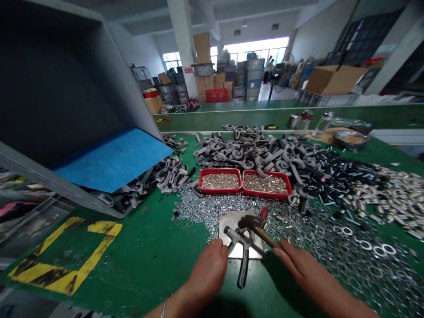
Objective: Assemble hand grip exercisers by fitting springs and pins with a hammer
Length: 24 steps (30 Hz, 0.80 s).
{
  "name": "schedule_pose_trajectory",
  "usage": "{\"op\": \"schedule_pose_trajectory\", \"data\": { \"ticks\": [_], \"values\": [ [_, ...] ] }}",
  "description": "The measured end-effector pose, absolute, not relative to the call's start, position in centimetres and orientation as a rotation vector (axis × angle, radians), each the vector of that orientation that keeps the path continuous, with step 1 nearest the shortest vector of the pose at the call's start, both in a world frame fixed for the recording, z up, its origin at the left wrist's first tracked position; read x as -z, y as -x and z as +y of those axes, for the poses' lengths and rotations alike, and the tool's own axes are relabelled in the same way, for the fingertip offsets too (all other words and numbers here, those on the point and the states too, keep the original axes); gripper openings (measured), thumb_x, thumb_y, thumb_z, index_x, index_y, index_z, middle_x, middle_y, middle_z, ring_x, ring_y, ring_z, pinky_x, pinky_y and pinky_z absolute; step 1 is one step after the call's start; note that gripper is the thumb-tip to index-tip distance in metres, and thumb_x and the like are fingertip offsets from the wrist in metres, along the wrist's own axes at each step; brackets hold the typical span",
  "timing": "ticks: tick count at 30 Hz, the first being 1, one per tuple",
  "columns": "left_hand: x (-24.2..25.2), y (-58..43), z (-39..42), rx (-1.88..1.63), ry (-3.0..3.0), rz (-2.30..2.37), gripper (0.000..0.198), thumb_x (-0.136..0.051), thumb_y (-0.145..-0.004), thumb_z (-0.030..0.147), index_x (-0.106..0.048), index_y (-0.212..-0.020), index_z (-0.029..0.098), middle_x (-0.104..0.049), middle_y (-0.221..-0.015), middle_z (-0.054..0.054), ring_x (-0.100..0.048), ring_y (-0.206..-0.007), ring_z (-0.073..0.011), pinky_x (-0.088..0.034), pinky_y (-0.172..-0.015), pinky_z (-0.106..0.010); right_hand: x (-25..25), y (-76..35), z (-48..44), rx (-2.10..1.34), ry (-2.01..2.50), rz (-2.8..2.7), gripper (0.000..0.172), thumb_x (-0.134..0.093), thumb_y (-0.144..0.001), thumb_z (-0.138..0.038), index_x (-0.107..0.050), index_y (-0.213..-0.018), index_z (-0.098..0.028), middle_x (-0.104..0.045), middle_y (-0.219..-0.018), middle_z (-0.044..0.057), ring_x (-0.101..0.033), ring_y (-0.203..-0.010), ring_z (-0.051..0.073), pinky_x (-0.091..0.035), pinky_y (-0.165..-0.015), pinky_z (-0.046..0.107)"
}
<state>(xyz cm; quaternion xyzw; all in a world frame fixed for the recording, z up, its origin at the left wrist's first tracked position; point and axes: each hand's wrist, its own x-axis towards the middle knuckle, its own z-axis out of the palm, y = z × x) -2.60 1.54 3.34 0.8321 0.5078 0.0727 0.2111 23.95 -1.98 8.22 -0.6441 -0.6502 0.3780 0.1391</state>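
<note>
My right hand [294, 260] is closed around the wooden handle of a hammer [265, 234]. The hammer's head is over a square metal plate [225, 219] and overlaps the upper part of a grey branched part with black grips [244, 258]. That part lies across the plate, one arm reaching past the plate's near edge. At its left arm, my left hand [212, 263] is closed, fingertips on the grip. A red-handled tool [264, 213] shows behind the hammer head. Whether the hammer touches the part I cannot tell.
Two red trays [220, 192] [267, 195] of small metal pins stand behind the plate. Loose rings [321, 234] spread around it. Grey handles [238, 150] pile up behind; a grey bin with a blue sheet [122, 154] stands left. Yellow-black tape [96, 251] marks the green table.
</note>
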Motion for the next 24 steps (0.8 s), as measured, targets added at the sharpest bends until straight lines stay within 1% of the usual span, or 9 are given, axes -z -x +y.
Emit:
{"op": "schedule_pose_trajectory", "data": {
  "ticks": [4,6,8,10,12,14,18,21,24],
  "values": [
    [-3.8,2.3,1.9,-0.043,-2.369,1.408,0.024,-0.041,-0.093,0.016,-0.064,-0.093,0.017,-0.066,-0.102,-0.012,-0.059,-0.098,-0.0271,-0.046,-0.089,-0.038,-9.1,-24.0,-2.3,-0.957,1.799,-1.814,0.045,-0.025,-0.099,-0.057,-0.055,-0.094,-0.024,-0.065,-0.077,0.004,-0.062,-0.067,0.021,-0.045,-0.067,0.032],
    [-3.8,2.2,1.9,-0.017,-2.364,1.411,0.023,-0.041,-0.093,0.015,-0.065,-0.094,0.016,-0.066,-0.102,-0.013,-0.06,-0.098,-0.028,-0.046,-0.089,-0.039,-8.8,-24.5,-1.9,-0.958,1.857,-1.808,0.046,-0.027,-0.098,-0.058,-0.057,-0.095,-0.023,-0.066,-0.08,0.005,-0.063,-0.069,0.023,-0.046,-0.068,0.033],
    [-3.9,2.1,2.0,-0.016,-2.367,1.413,0.024,-0.041,-0.093,0.014,-0.065,-0.097,0.016,-0.066,-0.103,-0.013,-0.06,-0.099,-0.0285,-0.046,-0.089,-0.04,-8.4,-24.9,-1.2,-1.06,1.902,-1.836,0.046,-0.031,-0.097,-0.058,-0.059,-0.091,-0.022,-0.068,-0.082,0.006,-0.064,-0.073,0.024,-0.047,-0.07,0.034],
    [-4.1,2.1,2.0,0.025,-2.394,1.417,0.026,-0.04,-0.093,0.013,-0.065,-0.098,0.016,-0.066,-0.104,-0.013,-0.06,-0.099,-0.0288,-0.047,-0.089,-0.04,-8.2,-25.1,-0.4,-1.15,1.87,-1.856,0.046,-0.03,-0.098,-0.057,-0.059,-0.088,-0.023,-0.068,-0.08,0.005,-0.065,-0.074,0.023,-0.047,-0.071,0.033],
    [-4.4,2.0,2.1,0.091,-2.425,1.413,0.026,-0.04,-0.093,0.013,-0.066,-0.098,0.016,-0.066,-0.105,-0.013,-0.061,-0.1,-0.0288,-0.047,-0.088,-0.04,-8.3,-25.1,0.0,-1.113,1.828,-1.853,0.046,-0.027,-0.1,-0.056,-0.059,-0.09,-0.024,-0.067,-0.079,0.003,-0.064,-0.073,0.021,-0.047,-0.07,0.031],
    [-4.7,1.9,2.2,0.146,-2.444,1.412,0.026,-0.04,-0.093,0.012,-0.066,-0.097,0.015,-0.066,-0.104,-0.014,-0.061,-0.099,-0.0289,-0.048,-0.088,-0.04,-8.3,-24.9,0.2,-1.036,1.859,-1.884,0.044,-0.029,-0.099,-0.055,-0.058,-0.095,-0.023,-0.068,-0.08,0.004,-0.064,-0.071,0.022,-0.047,-0.068,0.032],
    [-4.8,1.8,2.2,0.137,-2.458,1.418,0.031,-0.036,-0.093,0.01,-0.066,-0.097,0.013,-0.067,-0.102,-0.015,-0.062,-0.096,-0.0301,-0.049,-0.085,-0.041,-8.3,-24.6,0.0,-1.115,1.901,-1.992,0.047,-0.032,-0.097,-0.058,-0.061,-0.09,-0.022,-0.07,-0.078,0.007,-0.066,-0.07,0.024,-0.047,-0.069,0.034],
    [-4.6,1.9,2.2,0.111,-2.465,1.398,0.03,-0.036,-0.093,0.011,-0.066,-0.098,0.012,-0.066,-0.102,-0.016,-0.061,-0.097,-0.0315,-0.049,-0.085,-0.042,-8.5,-24.1,-0.7,-1.13,1.812,-1.982,0.045,-0.03,-0.099,-0.057,-0.061,-0.093,-0.025,-0.071,-0.081,0.006,-0.067,-0.074,0.023,-0.048,-0.072,0.034],
    [-4.6,2.0,2.2,0.099,-2.457,1.401,0.029,-0.036,-0.094,0.013,-0.065,-0.098,0.013,-0.066,-0.102,-0.015,-0.061,-0.096,-0.031,-0.048,-0.084,-0.041,-8.6,-23.6,-1.4,-1.115,1.812,-1.955,0.042,-0.039,-0.095,-0.059,-0.063,-0.091,-0.025,-0.071,-0.075,0.006,-0.066,-0.067,0.024,-0.048,-0.066,0.033]
  ]
}}
